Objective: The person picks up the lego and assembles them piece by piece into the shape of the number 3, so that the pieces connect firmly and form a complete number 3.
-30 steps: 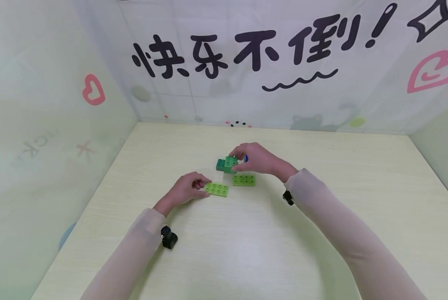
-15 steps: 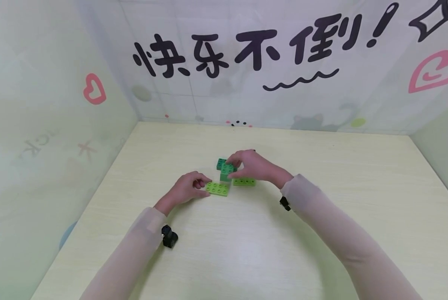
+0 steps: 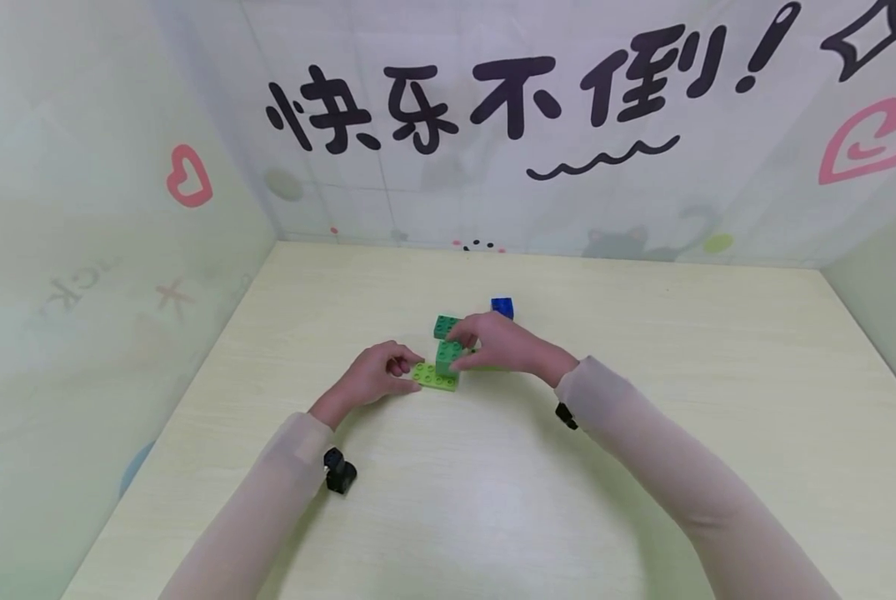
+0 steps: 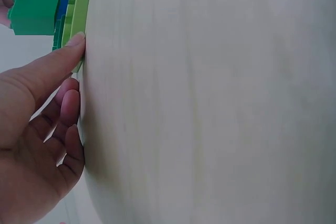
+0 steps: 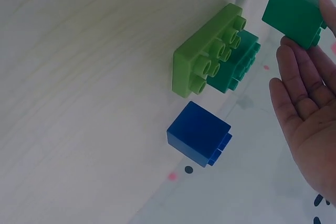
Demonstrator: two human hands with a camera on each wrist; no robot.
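My left hand (image 3: 372, 375) pinches one end of a flat lime-green building brick (image 3: 434, 382) on the table, its thumb (image 4: 73, 43) along the near edge. Just above that flat brick, my right hand (image 3: 503, 342) pinches a taller green building brick (image 3: 446, 358), studs up. In the left wrist view a gap shows between the green brick (image 4: 34, 10) and the flat one (image 4: 81, 6). A second flat lime-green brick (image 5: 205, 51) lies right of the first, mostly covered by my right hand in the head view.
Behind the right hand stands a blue brick (image 3: 502, 307). A darker green brick (image 3: 444, 326) lies beyond the flat bricks. Printed walls (image 3: 417, 200) enclose the back and sides of the pale wooden table (image 3: 448, 500).
My right hand has carried the green brick toward me and slightly left, from beside the darker green brick to over the flat lime-green one. The left hand has stayed in place.
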